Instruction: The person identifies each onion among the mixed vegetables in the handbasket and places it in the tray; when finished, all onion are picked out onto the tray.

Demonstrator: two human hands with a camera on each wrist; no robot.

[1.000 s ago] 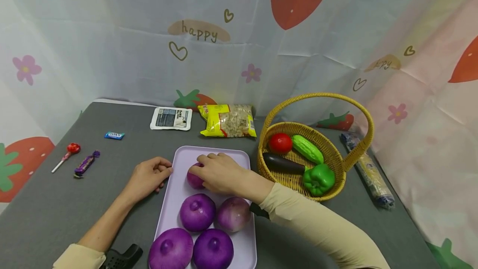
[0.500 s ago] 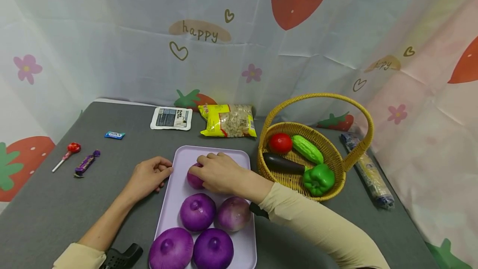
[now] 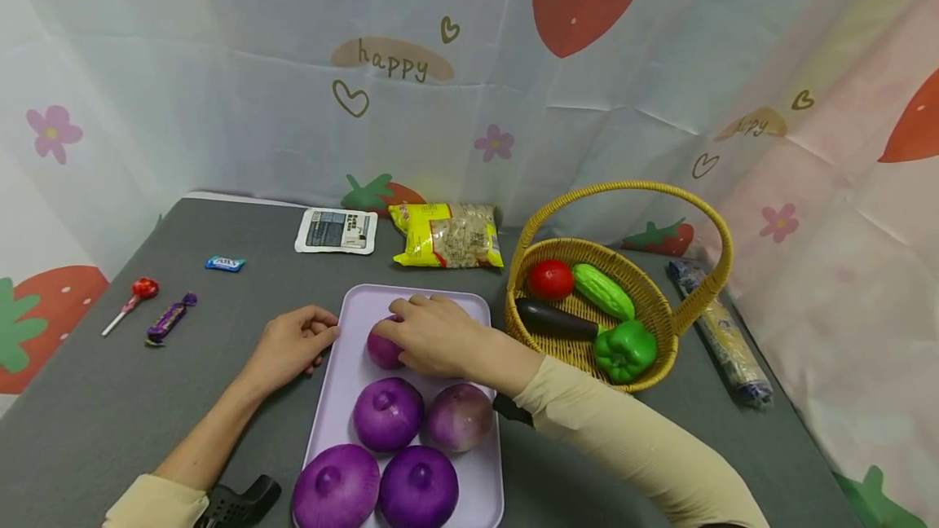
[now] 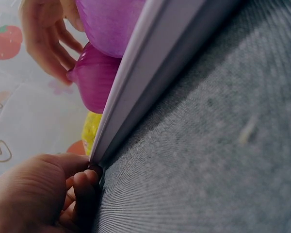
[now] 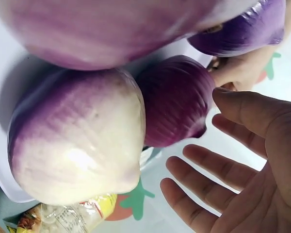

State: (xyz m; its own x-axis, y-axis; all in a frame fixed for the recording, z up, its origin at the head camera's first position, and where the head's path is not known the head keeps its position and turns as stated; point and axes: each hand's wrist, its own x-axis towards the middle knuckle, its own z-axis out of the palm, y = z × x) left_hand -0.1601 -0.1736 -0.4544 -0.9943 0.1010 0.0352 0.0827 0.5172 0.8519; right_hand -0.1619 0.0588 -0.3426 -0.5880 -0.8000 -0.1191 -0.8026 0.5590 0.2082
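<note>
My right hand (image 3: 440, 336) reaches over the far end of a lilac tray (image 3: 403, 294). In the right wrist view its fingers are spread, the thumb tip close to a small dark purple onion (image 5: 177, 102); I cannot tell if they touch. A white-and-purple onion (image 5: 82, 141) sits beside it, hidden under the hand in the head view. My left hand (image 3: 293, 349) pinches the tray's left rim (image 4: 109, 116) between thumb and index finger. Nearer on the tray lie a round purple onion (image 3: 389, 415), a paler one (image 3: 460, 418) and two large ones, left (image 3: 336, 486) and right (image 3: 420, 489).
A wicker basket (image 3: 517, 332) on the right holds a tomato, a green gourd, an eggplant and a green pepper. Behind stand a yellow bag (image 3: 447, 236) and a white packet (image 3: 336, 231). Left lie a lollipop (image 3: 145, 289) and wrapped sweets (image 3: 170, 319). Noodles (image 3: 722, 336) lie far right.
My right hand has shifted very slightly to the right and away from the small onion. My left hand and the tray have stayed in place.
</note>
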